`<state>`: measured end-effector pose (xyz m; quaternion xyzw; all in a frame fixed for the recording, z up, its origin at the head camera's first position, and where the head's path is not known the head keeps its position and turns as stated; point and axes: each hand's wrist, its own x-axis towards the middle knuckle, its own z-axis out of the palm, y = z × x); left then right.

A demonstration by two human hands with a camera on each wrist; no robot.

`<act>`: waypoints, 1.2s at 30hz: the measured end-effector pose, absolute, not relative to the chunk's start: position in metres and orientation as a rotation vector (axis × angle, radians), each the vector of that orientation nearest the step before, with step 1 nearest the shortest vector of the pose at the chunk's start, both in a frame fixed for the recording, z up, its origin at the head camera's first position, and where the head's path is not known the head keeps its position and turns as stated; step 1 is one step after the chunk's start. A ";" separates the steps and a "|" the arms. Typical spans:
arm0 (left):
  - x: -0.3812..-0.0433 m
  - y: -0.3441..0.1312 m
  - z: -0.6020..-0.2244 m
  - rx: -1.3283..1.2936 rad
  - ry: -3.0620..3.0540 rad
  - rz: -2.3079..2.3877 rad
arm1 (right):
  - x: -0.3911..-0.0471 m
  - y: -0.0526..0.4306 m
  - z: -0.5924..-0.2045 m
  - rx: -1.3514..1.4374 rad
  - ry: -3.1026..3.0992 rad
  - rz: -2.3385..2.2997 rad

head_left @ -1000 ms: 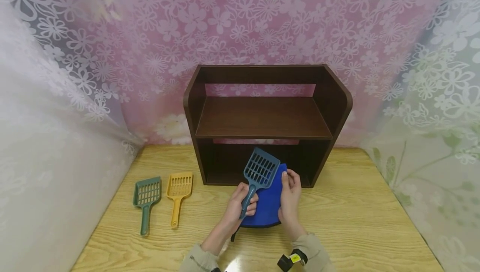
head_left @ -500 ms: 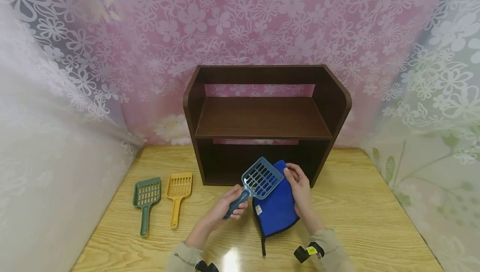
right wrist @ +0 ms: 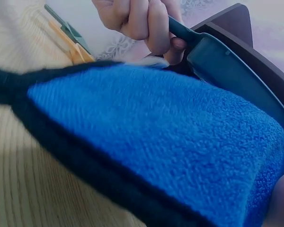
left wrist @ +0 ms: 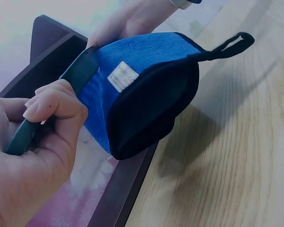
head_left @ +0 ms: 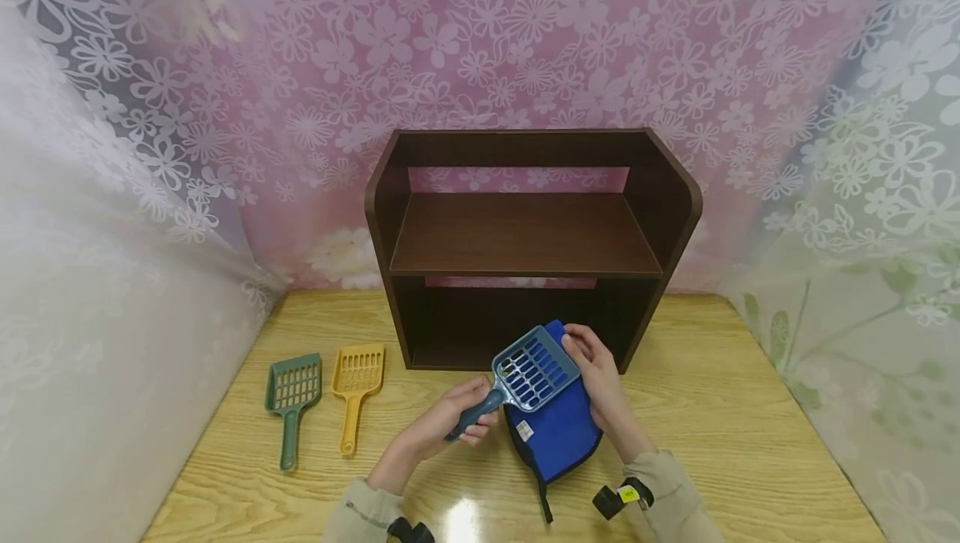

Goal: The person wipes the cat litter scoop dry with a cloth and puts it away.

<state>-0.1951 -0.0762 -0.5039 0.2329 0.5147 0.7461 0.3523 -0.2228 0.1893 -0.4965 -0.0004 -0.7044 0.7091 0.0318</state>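
Observation:
A dark blue slotted litter scoop [head_left: 537,366] is gripped by its handle in my left hand [head_left: 454,418], its head tilted up to the right. My right hand [head_left: 604,378] pinches the upper end of a blue terry cleaning mitt [head_left: 564,439], close to the scoop's far corner. Whether the fingers also touch the scoop cannot be told. The mitt hangs behind and below the scoop head; its black-trimmed mouth [left wrist: 151,106] gapes in the left wrist view, near a white label [left wrist: 122,76] and a black hanging loop [left wrist: 231,46]. The right wrist view shows mostly the mitt's fuzzy side.
A green litter scoop [head_left: 293,397] and a yellow one [head_left: 357,389] lie side by side on the wooden table [head_left: 720,443] at the left. Behind the hands stands a dark brown two-tier shelf [head_left: 525,235]. Floral curtains [head_left: 525,43] surround the back and sides.
The left hand has moved left and down, and the scoop has tipped over to the right. The right hand and mitt have shifted slightly right, bringing the mitt's label and loop into sight.

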 end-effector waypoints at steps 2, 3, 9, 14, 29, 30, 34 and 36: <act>-0.194 -0.076 -0.503 0.611 1.337 1.902 | -0.224 0.190 -0.496 0.030 -2.141 2.200; -0.194 -0.077 -0.503 0.615 1.344 1.886 | -0.224 0.191 -0.496 0.050 -2.132 2.200; -0.194 -0.079 -0.505 0.621 1.394 1.812 | -0.226 0.196 -0.495 0.170 -2.139 2.156; -0.195 -0.080 -0.509 0.624 1.409 1.834 | -0.225 0.198 -0.495 0.202 -2.173 2.124; -0.212 -0.097 -0.502 0.690 1.582 1.658 | -0.228 0.224 -0.489 0.417 -2.496 1.798; -0.213 -0.098 -0.501 0.698 1.612 1.632 | -0.230 0.225 -0.487 0.438 -2.524 1.766; -0.216 -0.099 -0.497 0.697 1.696 1.559 | -0.235 0.226 -0.478 0.520 -2.593 1.655; -0.217 -0.098 -0.496 0.682 1.721 1.547 | -0.238 0.227 -0.476 0.553 -2.611 1.606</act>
